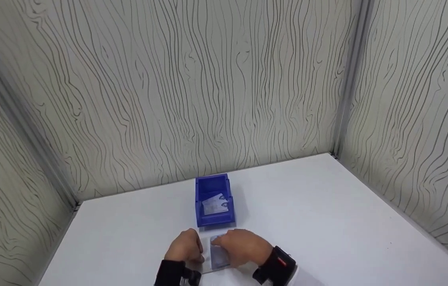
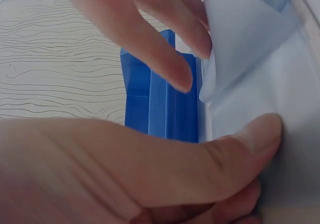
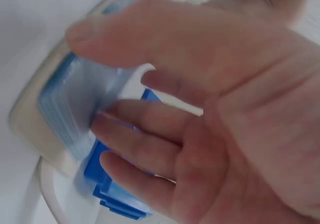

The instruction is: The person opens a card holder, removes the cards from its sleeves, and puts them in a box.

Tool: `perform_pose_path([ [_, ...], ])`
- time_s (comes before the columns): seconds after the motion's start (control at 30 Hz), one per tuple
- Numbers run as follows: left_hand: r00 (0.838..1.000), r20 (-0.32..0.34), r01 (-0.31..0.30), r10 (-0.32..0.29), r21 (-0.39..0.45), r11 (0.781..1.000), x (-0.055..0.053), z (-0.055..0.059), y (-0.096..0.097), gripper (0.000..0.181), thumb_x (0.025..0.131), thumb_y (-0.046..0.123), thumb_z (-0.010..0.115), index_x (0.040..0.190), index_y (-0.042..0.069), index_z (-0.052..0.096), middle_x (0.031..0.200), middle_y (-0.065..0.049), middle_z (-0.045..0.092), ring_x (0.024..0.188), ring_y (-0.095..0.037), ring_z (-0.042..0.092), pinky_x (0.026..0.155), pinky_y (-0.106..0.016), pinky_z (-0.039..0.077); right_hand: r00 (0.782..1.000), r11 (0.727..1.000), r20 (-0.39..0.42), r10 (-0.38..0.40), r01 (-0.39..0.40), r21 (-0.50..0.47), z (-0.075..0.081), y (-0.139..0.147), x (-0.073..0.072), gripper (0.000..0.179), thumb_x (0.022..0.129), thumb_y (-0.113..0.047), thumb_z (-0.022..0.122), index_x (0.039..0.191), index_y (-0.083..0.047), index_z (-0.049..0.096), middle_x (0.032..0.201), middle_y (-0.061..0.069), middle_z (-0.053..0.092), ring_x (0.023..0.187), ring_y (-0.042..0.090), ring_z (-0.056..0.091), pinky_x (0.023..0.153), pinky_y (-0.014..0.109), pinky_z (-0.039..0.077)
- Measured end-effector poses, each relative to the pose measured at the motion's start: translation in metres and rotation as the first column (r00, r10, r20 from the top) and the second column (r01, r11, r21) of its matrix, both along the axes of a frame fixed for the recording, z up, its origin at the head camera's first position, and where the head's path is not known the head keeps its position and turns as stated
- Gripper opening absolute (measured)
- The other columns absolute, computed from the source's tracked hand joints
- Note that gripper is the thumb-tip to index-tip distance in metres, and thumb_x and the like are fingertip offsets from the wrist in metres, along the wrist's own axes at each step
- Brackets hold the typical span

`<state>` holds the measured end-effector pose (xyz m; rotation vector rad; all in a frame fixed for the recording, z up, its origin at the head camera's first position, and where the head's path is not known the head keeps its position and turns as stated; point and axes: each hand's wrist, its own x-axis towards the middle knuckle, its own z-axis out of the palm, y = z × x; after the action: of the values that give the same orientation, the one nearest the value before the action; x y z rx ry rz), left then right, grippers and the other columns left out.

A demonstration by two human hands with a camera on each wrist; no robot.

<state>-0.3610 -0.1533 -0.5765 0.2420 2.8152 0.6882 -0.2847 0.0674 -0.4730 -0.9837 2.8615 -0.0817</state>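
An open booklet [image 1: 206,254] with a pale cover and translucent bluish pages [image 1: 220,258] lies low in the head view, between my two hands. My left hand [image 1: 186,248] grips its left side; in the left wrist view the thumb [image 2: 260,134] presses on a pale leaf, and a translucent sheet [image 2: 245,28] stands raised beside two fingertips. My right hand [image 1: 245,246] holds the page side. Its thumb lies across the top of the layered pages [image 3: 70,108] in the right wrist view, with fingertips at their side edge. The booklet's cream cover [image 3: 30,124] has rounded corners.
Just beyond the hands, a blue bin [image 1: 216,220] stands on the white table [image 1: 307,206] near the back wall. Several pale cards [image 1: 215,205] lie in it. A pale strip [image 3: 47,189] curves below the cover. Wood-patterned panels [image 1: 208,87] enclose the table.
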Motion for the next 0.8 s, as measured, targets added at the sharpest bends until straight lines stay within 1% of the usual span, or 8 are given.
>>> perform_pose_path([
  [0.1, 1.000, 0.000, 0.023, -0.023, 0.007, 1.000, -0.001, -0.001, -0.002, 0.026, 0.069, 0.012, 0.099, 0.069, 0.022, 0.075, 0.073, 0.008, 0.073, 0.068, -0.013, 0.063, 0.063, -0.032, 0.054, 1.000, 0.999, -0.023, 0.007, -0.008, -0.041, 0.001, 0.004, -0.006, 0.042, 0.081, -0.018, 0.093, 0.120, -0.023, 0.079, 0.092, -0.009, 0.076, 0.078, 0.005, 0.060, 0.074, 0.027, 0.056],
  [0.17, 0.999, 0.025, 0.025, -0.025, 0.010, 1.000, -0.003, -0.002, -0.004, 0.028, 0.067, 0.012, 0.099, 0.068, 0.023, 0.074, 0.072, 0.009, 0.072, 0.068, -0.013, 0.064, 0.064, -0.033, 0.054, 0.994, 0.998, -0.111, 0.011, -0.018, -0.062, 0.001, 0.005, -0.008, 0.033, 0.083, -0.024, 0.091, 0.113, -0.018, 0.079, 0.090, -0.007, 0.075, 0.076, 0.007, 0.061, 0.070, 0.027, 0.054],
  [0.27, 0.999, 0.005, 0.032, -0.032, 0.010, 0.999, 0.004, 0.005, -0.001, 0.027, 0.070, 0.009, 0.097, 0.068, 0.021, 0.073, 0.072, 0.007, 0.072, 0.067, -0.014, 0.063, 0.063, -0.034, 0.053, 0.966, 0.995, -0.257, -0.036, 0.010, -0.101, -0.001, 0.007, -0.010, 0.032, 0.084, -0.030, 0.089, 0.108, -0.013, 0.077, 0.095, 0.000, 0.075, 0.082, 0.015, 0.067, 0.070, 0.031, 0.056],
  [0.37, 1.000, 0.004, 0.008, -0.008, 0.022, 1.000, 0.025, 0.035, 0.008, 0.025, 0.070, 0.004, 0.094, 0.069, 0.015, 0.073, 0.071, 0.003, 0.072, 0.066, -0.016, 0.061, 0.063, -0.034, 0.053, 0.943, 0.983, -0.309, -0.124, 0.073, -0.170, -0.002, 0.008, -0.011, 0.032, 0.085, -0.032, 0.088, 0.101, -0.008, 0.075, 0.096, 0.005, 0.072, 0.086, 0.021, 0.069, 0.070, 0.035, 0.059],
  [0.5, 1.000, -0.002, -0.012, 0.012, 0.059, 0.998, 0.055, 0.077, 0.018, 0.022, 0.070, -0.004, 0.092, 0.070, 0.007, 0.073, 0.070, -0.001, 0.071, 0.065, -0.017, 0.059, 0.063, -0.033, 0.052, 0.948, 0.967, -0.268, -0.171, 0.110, -0.228, -0.006, 0.006, -0.012, 0.026, 0.085, -0.032, 0.087, 0.084, -0.009, 0.074, 0.084, 0.004, 0.069, 0.073, 0.017, 0.062, 0.060, 0.033, 0.052],
  [0.57, 1.000, 0.005, -0.020, 0.019, 0.063, 0.998, 0.061, 0.085, 0.020, 0.021, 0.071, -0.004, 0.091, 0.072, 0.006, 0.072, 0.071, -0.001, 0.070, 0.066, -0.017, 0.058, 0.063, -0.033, 0.050, 0.954, 0.966, -0.256, -0.159, 0.096, -0.242, -0.009, 0.004, -0.013, 0.025, 0.085, -0.031, 0.086, 0.077, -0.011, 0.073, 0.078, 0.001, 0.068, 0.067, 0.014, 0.056, 0.057, 0.031, 0.047],
  [0.63, 0.999, 0.027, -0.032, 0.030, 0.059, 0.998, 0.058, 0.086, 0.019, 0.021, 0.072, -0.003, 0.091, 0.074, 0.007, 0.073, 0.074, -0.002, 0.071, 0.069, -0.018, 0.059, 0.065, -0.033, 0.051, 0.957, 0.968, -0.256, -0.135, 0.073, -0.240, -0.011, 0.001, -0.012, 0.024, 0.085, -0.030, 0.085, 0.073, -0.012, 0.073, 0.076, 0.000, 0.067, 0.064, 0.011, 0.052, 0.056, 0.029, 0.045],
  [0.8, 0.999, 0.038, 0.010, -0.014, 0.105, 0.994, 0.026, 0.053, -0.003, 0.015, 0.078, 0.004, 0.083, 0.075, 0.016, 0.074, 0.073, 0.002, 0.070, 0.067, -0.017, 0.060, 0.061, -0.032, 0.049, 0.966, 0.980, -0.249, -0.067, 0.017, -0.197, -0.013, -0.004, -0.010, 0.013, 0.086, -0.025, 0.084, 0.082, -0.013, 0.079, 0.082, -0.001, 0.069, 0.070, 0.009, 0.054, 0.061, 0.025, 0.049],
])
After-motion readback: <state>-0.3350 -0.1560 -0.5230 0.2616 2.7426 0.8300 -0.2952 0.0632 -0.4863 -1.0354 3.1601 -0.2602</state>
